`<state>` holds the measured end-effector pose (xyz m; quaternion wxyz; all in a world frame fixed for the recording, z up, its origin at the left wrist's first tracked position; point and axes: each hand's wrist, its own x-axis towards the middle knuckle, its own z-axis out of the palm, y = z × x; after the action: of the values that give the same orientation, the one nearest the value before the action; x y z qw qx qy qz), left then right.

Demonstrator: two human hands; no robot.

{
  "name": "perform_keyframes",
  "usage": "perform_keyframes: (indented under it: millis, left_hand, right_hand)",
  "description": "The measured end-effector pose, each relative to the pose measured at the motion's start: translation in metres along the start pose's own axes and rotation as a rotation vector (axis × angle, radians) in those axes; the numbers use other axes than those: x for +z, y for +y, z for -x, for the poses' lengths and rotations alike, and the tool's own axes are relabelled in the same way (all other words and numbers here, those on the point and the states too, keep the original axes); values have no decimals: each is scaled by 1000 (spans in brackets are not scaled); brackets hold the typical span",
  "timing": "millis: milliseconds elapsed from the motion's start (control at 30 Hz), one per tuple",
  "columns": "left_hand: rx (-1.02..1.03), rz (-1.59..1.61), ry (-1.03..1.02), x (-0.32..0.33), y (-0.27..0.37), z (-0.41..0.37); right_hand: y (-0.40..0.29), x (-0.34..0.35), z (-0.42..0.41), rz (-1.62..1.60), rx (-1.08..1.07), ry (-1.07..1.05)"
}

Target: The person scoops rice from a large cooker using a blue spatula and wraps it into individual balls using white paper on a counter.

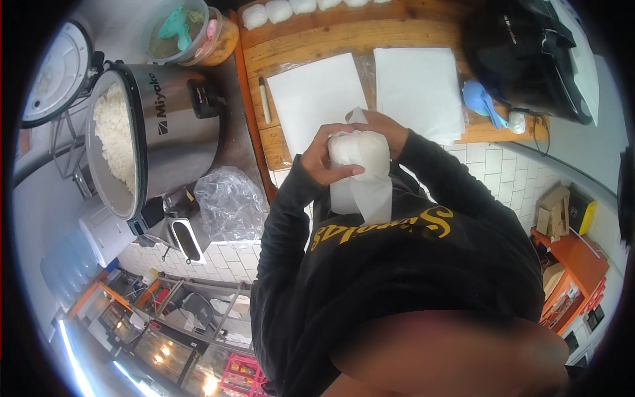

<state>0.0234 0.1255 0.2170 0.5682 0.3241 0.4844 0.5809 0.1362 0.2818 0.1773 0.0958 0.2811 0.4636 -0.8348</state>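
Close to my body, in front of the table edge, a rounded bundle in white paper [359,149] sits between both hands. My left hand [325,159] grips it from the side, thumb across its front. Behind it on the other side is my right hand [384,131], its fingers partly hidden, with a corner of the paper standing up beside them. Loose paper hangs below the bundle. Two stacks of white paper sheets, one on the left [317,94] and one on the right [416,92], lie on the wooden table. Several white wrapped bundles [290,9] line its far edge.
An open rice cooker [173,139] holding cooked rice [114,134] stands at left, near plastic tubs [218,42] and a clear plastic bag [230,206]. A marker [265,101] lies beside the left sheets. At right are a black rice cooker [521,64] and a blue scoop [478,99].
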Motion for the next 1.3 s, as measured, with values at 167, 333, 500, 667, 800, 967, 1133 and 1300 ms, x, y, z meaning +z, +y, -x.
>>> perform_keyframes:
  millis: [167, 333, 500, 667, 800, 967, 1133, 1300]
  left_hand:
    - [-208, -187, -28, -8, 0, -7]
    - [-176, -381, -15, -9, 6, -18]
    - [-181, 154, 185, 10, 57, -22]
    - [465, -833, 189, 58, -4, -38]
    - [468, -427, 371, 88, -13, -57]
    - [125, -38, 117, 76, -18, -49]
    - [-15, 25, -171, 96, -33, -44]
    - [-216, 110, -337, 106, -49, -46]
  right_hand:
    - [-5, -12, 21, 356, -580, 241]
    - [-20, -6, 58, 424, -339, -118]
    - [-16, -19, 70, -506, -173, -290]
    - [-16, -10, 78, -863, -275, -181]
    - [-2, -20, 83, -243, -377, -19]
    - [-20, -45, 108, 597, -835, 402]
    - [-34, -49, 137, 736, -580, 123]
    - [-32, -60, 141, 861, -777, 185]
